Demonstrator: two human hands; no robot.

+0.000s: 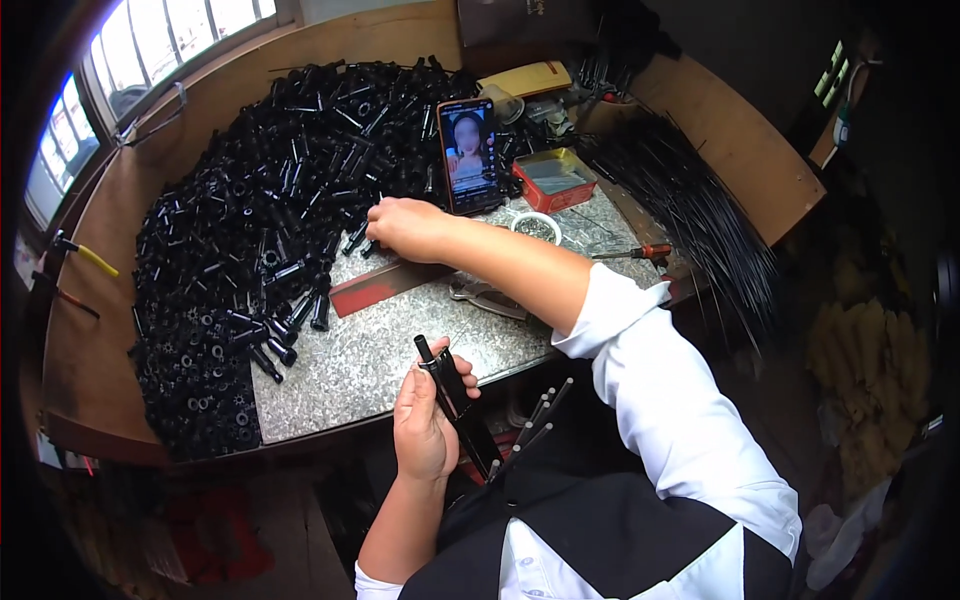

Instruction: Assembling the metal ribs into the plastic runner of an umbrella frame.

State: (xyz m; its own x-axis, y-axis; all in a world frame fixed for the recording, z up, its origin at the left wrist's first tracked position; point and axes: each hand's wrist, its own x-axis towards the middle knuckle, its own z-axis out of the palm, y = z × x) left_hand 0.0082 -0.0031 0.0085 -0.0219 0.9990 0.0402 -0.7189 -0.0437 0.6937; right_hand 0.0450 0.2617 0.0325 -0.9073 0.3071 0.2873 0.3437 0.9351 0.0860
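Note:
My left hand (425, 425), just off the table's front edge, is wrapped round a long black piece (456, 400) with a thin round rod sticking out at its top. The piece slants down toward my lap, and its lower end runs into the dark there. My right hand (408, 230) reaches across the table to the near edge of a big heap of black plastic tube-like parts (300, 160). Its fingers are curled down, with small black parts (368, 246) right at the fingertips. What they pinch is mostly hidden.
A red-marked flat metal bar (375, 290) and pliers (488, 298) lie beneath my right forearm. Behind stand a phone (468, 155), a red tin (553, 182) and a white ring-shaped dish (537, 225). A screwdriver (640, 252) and black rods (680, 190) lie right.

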